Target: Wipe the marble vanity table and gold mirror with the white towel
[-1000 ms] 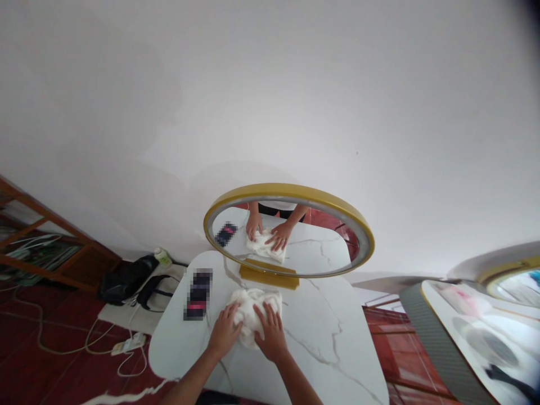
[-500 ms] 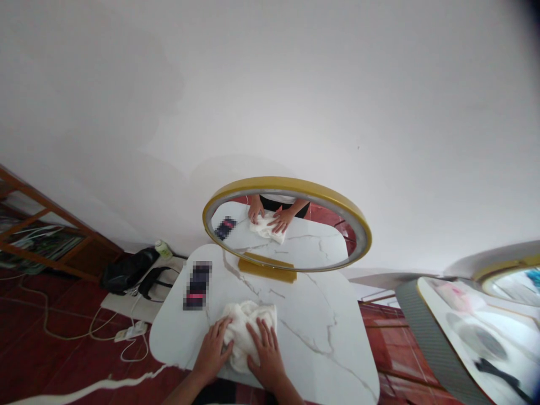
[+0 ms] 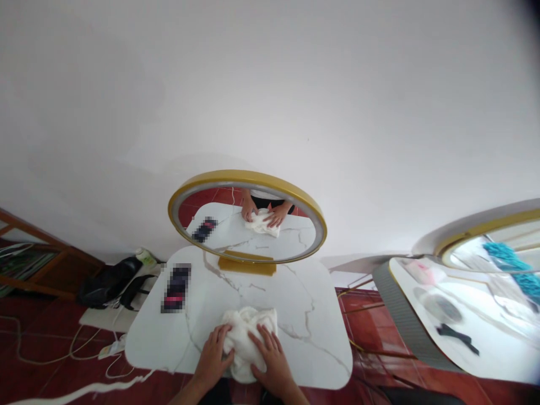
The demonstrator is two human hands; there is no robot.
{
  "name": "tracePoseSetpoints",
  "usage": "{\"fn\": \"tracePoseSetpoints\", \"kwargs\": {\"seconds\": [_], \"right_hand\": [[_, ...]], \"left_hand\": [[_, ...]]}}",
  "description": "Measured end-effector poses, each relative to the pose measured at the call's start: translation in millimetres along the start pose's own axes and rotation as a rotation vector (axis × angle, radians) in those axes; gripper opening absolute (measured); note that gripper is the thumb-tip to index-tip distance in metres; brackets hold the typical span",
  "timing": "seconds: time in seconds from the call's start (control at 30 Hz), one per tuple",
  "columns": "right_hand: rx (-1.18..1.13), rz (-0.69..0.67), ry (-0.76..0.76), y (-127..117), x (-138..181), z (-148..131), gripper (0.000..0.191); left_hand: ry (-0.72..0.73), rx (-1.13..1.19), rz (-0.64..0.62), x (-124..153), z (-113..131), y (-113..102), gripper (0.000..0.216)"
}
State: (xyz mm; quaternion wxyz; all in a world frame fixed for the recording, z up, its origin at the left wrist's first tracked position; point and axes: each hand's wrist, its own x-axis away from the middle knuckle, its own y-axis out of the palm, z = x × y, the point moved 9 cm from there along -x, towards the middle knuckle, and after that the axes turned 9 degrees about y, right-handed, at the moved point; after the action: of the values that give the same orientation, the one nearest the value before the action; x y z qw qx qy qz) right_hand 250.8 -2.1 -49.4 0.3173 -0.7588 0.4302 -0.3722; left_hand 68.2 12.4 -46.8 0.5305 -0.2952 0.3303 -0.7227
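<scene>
A crumpled white towel (image 3: 244,338) lies on the white marble-patterned table (image 3: 314,351), close to its front edge. My left hand (image 3: 214,353) rests against the towel's left side, thumb apart from the fingers, fingertips on the cloth. Over the towel's right part, my right hand (image 3: 272,360) lies with its fingers spread flat. Behind the towel stands an oval mirror with a gold frame (image 3: 248,177) on a gold base (image 3: 247,265); both hands and the towel are reflected in it. A dark pixelated phone-like object (image 3: 176,288) lies to the left.
On the left are a black bag (image 3: 109,281), a greenish bottle (image 3: 145,257) and a power strip (image 3: 112,347) with cables over the red tiled floor. At right, a second table (image 3: 426,332) bears a black strap-like item (image 3: 458,336) and another mirror. A white wall stands behind.
The view has turned to the right, so the table and mirror sit further left and more of the second table shows. Both hands remain on the towel, which looks barely changed.
</scene>
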Motion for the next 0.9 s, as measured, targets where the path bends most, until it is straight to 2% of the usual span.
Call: {"fn": "tracePoseSetpoints", "kwargs": {"seconds": [0.27,0.53,0.77,0.9], "right_hand": [[-0.001,0.006,0.080,-15.6,50.1,70.2,0.083],[-0.018,0.015,0.118,-32.5,89.6,134.1,0.075],[-0.012,0.076,0.160,-59.1,78.9,151.7,0.074],[0.016,0.118,0.181,-78.4,56.3,157.9,0.073]], "left_hand": [[0.078,-0.007,-0.131,-17.0,63.9,52.8,0.054],[0.125,0.036,-0.283,-38.3,117.0,104.7,0.061],[0.098,0.056,-0.321,-56.9,126.5,119.5,0.067],[0.114,0.054,-0.275,-84.5,129.4,118.7,0.066]]}}
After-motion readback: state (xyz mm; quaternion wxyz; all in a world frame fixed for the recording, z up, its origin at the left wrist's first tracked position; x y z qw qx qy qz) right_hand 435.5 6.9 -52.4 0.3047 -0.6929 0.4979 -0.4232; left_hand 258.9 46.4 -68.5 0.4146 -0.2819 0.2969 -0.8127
